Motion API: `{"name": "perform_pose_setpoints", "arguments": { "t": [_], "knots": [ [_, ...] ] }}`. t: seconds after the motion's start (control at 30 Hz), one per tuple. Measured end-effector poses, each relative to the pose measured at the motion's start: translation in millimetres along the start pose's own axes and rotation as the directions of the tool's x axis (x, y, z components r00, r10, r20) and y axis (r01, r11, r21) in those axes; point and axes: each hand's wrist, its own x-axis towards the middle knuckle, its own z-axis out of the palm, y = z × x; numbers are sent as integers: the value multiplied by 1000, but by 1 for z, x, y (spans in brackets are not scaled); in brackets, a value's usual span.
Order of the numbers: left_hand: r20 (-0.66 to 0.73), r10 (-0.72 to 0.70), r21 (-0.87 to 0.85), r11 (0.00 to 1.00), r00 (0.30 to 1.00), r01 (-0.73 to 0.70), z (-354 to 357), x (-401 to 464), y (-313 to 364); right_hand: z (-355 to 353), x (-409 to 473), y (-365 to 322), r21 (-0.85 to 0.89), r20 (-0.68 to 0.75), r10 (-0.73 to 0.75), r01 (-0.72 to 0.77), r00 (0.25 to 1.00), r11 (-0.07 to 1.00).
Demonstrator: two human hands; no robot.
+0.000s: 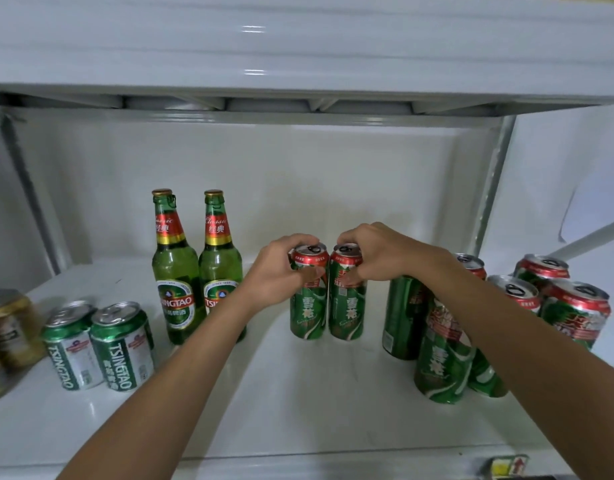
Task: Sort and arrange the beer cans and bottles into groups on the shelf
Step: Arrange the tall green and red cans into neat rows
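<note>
Two tall green cans with red tops stand side by side at the middle of the white shelf [298, 403]. My left hand [281, 268] grips the top of the left can [307, 313]. My right hand [374, 254] grips the top of the right can [347, 313]. Both cans rest upright on the shelf, touching each other. Two green Tsingtao bottles [175, 271] [220, 271] stand just left of them. Two short green-and-white Tsingtao cans [71, 348] [121, 348] stand at the front left. Several more tall green cans [440, 362] cluster at the right, partly behind my right forearm.
Gold cans [11, 327] stand at the far left edge. The shelf above [298, 46] hangs low over the bottles. A metal upright [492, 188] frames the back right corner. Bare shelf surface lies in front of the two held cans.
</note>
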Motion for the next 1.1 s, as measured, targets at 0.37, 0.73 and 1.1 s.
{"name": "perform_pose_setpoints", "arguments": {
  "t": [0.37,0.73,1.1],
  "knots": [
    [49,-3,-91,996,999,7,8,8,-12,-5,11,3,-41,80,54,-51,995,998],
    [51,-15,-48,999,999,18,7,0,-7,-27,-13,9,33,141,51,-56,989,998],
    [309,428,387,759,849,-523,58,15,89,-101,-95,95,-51,203,229,-224,952,973]
  ]
}}
